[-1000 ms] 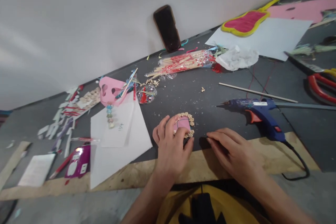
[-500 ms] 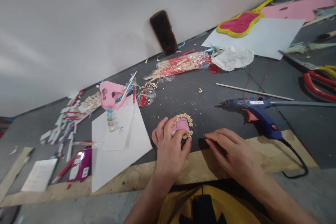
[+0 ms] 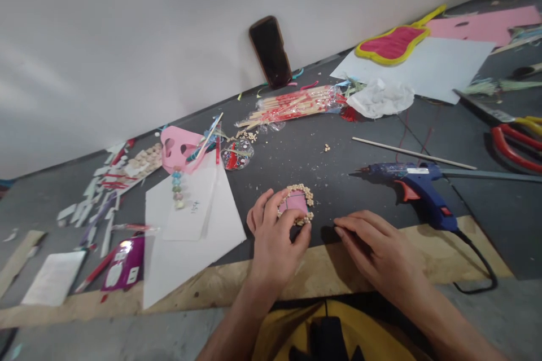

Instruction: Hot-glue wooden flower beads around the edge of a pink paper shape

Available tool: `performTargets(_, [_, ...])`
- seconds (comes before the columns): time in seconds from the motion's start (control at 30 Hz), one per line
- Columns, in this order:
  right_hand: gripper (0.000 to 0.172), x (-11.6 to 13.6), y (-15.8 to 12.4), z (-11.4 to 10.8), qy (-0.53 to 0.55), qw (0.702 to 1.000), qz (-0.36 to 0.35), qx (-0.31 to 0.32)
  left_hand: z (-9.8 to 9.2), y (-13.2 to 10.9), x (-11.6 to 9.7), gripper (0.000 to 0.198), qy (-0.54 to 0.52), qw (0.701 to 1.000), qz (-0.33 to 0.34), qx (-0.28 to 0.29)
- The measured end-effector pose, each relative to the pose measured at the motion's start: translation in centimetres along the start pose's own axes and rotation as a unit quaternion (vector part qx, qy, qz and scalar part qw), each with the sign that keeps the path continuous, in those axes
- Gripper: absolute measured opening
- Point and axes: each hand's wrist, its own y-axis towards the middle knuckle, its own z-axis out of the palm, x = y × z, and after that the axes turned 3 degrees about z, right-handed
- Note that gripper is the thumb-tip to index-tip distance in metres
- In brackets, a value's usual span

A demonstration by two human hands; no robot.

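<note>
My left hand point(image 3: 277, 231) is closed around the left and lower edge of a small pink piece point(image 3: 295, 201) rimmed with tiny beige bits, which sits on the dark tabletop. Dark lines cross its pink middle. To the right, just above the table, my right hand point(image 3: 375, 242) has thumb and index finger pinched together at the tips; whatever is between them is too small to make out. A blue hot glue gun point(image 3: 423, 186) with an orange trigger lies beyond the right hand, its nozzle pointing left.
Loose beige bits point(image 3: 327, 148) lie ahead of my hands, near a thin stick point(image 3: 412, 152). Red-handled scissors point(image 3: 508, 130) are at far right. White paper point(image 3: 165, 271) and a pink mask-like cutout point(image 3: 182, 146) lie left. A phone point(image 3: 271, 51) leans on the wall.
The camera view has shifted slightly, so the whole table appears moved. Both hands keep nearly the same pose, the left on the pink piece and the right pinched beside it.
</note>
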Motion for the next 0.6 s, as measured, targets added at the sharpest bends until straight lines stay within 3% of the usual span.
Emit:
performTargets(0.1, [0.016,-0.1,0.0,-1.9,-0.024,0.999,-0.006,-0.037,-0.5,-0.1,0.1,0.004,-0.027,0.999,0.002,-0.031])
performTargets(0.2, [0.015,-1.5,-0.1,-4.6,-0.158,0.982,0.014,-0.105,-1.5,-0.4,0.4,0.006,-0.052,0.997,0.008,-0.063])
performTargets(0.27, [0.020,-3.1,-0.2,-6.1,-0.252,0.959,0.047,-0.118,-2.2,-0.7,0.8,0.007,-0.062,0.995,0.016,-0.075])
performTargets(0.4, [0.046,-6.7,-0.8,-7.2,-0.319,0.937,0.121,-0.079,-3.3,-1.5,1.4,0.011,-0.063,0.994,0.033,-0.088])
performTargets(0.6, [0.060,-9.1,0.7,-8.0,-0.266,0.918,0.295,0.015,-3.3,-2.6,2.0,0.017,-0.068,0.994,0.026,-0.081])
